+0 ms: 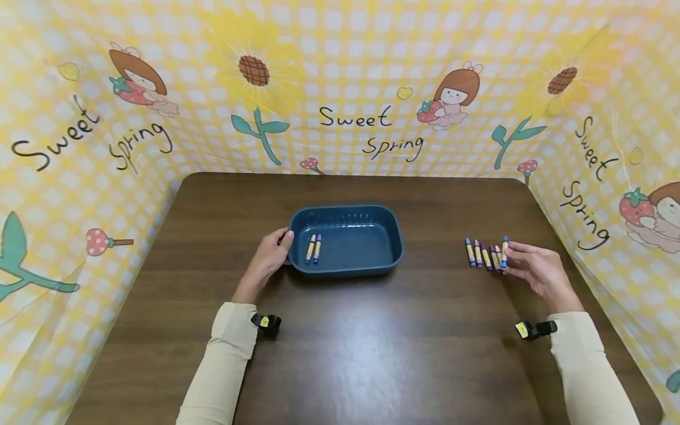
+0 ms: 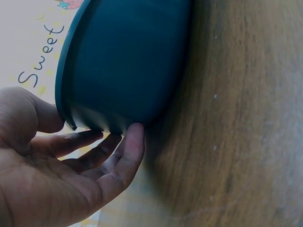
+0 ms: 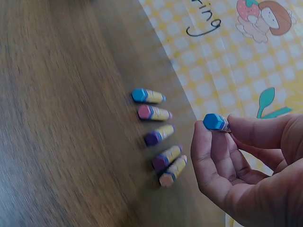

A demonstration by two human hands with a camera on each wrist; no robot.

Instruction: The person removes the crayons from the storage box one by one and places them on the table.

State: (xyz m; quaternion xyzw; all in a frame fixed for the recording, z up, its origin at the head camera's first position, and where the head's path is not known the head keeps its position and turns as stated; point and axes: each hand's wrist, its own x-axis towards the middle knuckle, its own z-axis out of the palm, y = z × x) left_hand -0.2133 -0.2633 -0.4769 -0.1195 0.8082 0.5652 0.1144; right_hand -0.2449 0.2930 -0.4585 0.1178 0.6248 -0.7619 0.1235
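Two paper-wrapped crayons (image 1: 313, 248) already in dark blue plastic tub (image 1: 345, 212); five (image 1: 483, 254) left on brown bench (image 1: 340, 354). Right hand (image 1: 536, 268) fingers pinch blue-tipped crayon (image 3: 216, 122); left hand (image 1: 271, 255), fingers relaxed, steadies tub.

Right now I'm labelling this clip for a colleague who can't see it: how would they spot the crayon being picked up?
On the dark wooden table, look right of the blue tray to the row of crayons. At that row's right end, the right hand pinches a blue-tipped crayon. Unlike the five lying flat, it is lifted off the table between the fingertips.
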